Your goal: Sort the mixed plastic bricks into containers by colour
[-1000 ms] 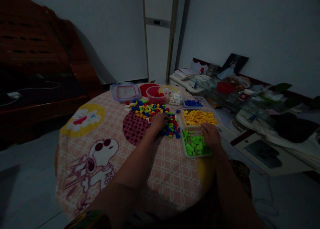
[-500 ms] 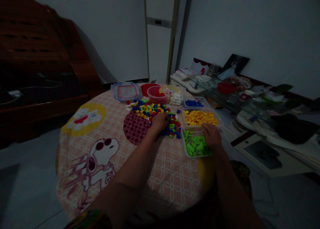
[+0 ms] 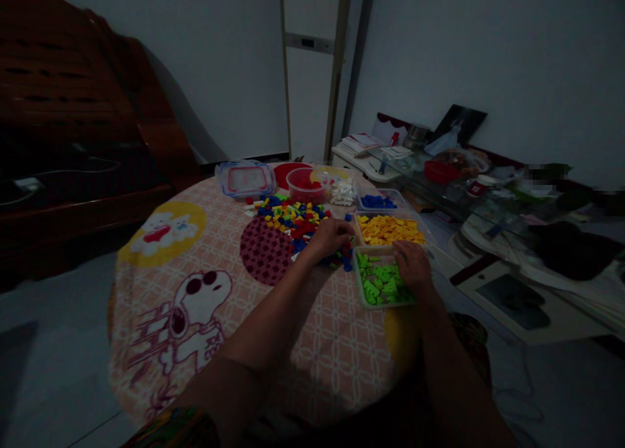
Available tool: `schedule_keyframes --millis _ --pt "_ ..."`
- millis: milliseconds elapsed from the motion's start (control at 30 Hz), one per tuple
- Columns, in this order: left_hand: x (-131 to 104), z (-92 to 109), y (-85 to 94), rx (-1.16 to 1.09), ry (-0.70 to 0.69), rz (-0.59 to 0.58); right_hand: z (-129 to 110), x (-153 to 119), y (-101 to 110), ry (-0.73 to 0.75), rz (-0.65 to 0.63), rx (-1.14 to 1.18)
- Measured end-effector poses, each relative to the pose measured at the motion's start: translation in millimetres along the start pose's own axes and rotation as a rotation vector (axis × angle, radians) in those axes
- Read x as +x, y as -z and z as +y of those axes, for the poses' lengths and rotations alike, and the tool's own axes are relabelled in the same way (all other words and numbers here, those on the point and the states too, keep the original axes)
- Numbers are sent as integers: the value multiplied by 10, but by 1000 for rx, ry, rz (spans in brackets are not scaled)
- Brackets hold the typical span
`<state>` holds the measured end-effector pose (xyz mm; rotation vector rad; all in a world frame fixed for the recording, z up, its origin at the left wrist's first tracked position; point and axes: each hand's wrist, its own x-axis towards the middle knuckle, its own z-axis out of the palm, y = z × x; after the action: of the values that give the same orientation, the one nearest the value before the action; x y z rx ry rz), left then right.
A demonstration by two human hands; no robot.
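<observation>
My left hand (image 3: 333, 237) is over the right side of a mixed pile of small plastic building bricks (image 3: 297, 217), its fingers pinched together. A small building brick, seemingly green, shows faintly at the fingertips. On the right, my right hand (image 3: 414, 267) grips the rim of a clear plastic box (image 3: 360, 292) with green bricks (image 3: 383, 282) lying in it. Just behind that stands a box of yellow bricks (image 3: 390, 229). Farther back is a box with blue bricks (image 3: 378, 202), and white bricks (image 3: 343, 192) lie to its left.
A round clear tub with red bricks (image 3: 307, 185) and a blue-edged lid (image 3: 245, 178) stand at the table's back. A patterned cloth (image 3: 336, 344) covers the round table. To the right is a cluttered glass shelf (image 3: 415, 168); a wooden bench (image 3: 73, 109) is at left.
My left hand has moved right across the brick pile, toward the boxes, with its fingers pinched. My right hand stays at the green-brick box.
</observation>
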<state>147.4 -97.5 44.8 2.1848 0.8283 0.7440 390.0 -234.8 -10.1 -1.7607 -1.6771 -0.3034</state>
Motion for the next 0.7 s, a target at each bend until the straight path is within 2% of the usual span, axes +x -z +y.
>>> schedule_keyframes --millis 167,267,367,500,600,700 --pt "-57 232 -145 -8 -101 -121 -5 6 5 5 2 -17" --pt "-61 266 -134 -42 -121 -131 -16 7 14 1 -5 -31" --pt "-37 192 -22 -28 -91 -69 -16 8 12 -2 -11 -31" --pt "-6 37 177 136 -7 -14 2 6 1 -2 -20 -13" --pt "-11 -44 250 252 39 -30 8 0 -4 1 -17 -12" --pt "-31 -85 238 342 78 -84 4 -5 -4 3 -5 -18"
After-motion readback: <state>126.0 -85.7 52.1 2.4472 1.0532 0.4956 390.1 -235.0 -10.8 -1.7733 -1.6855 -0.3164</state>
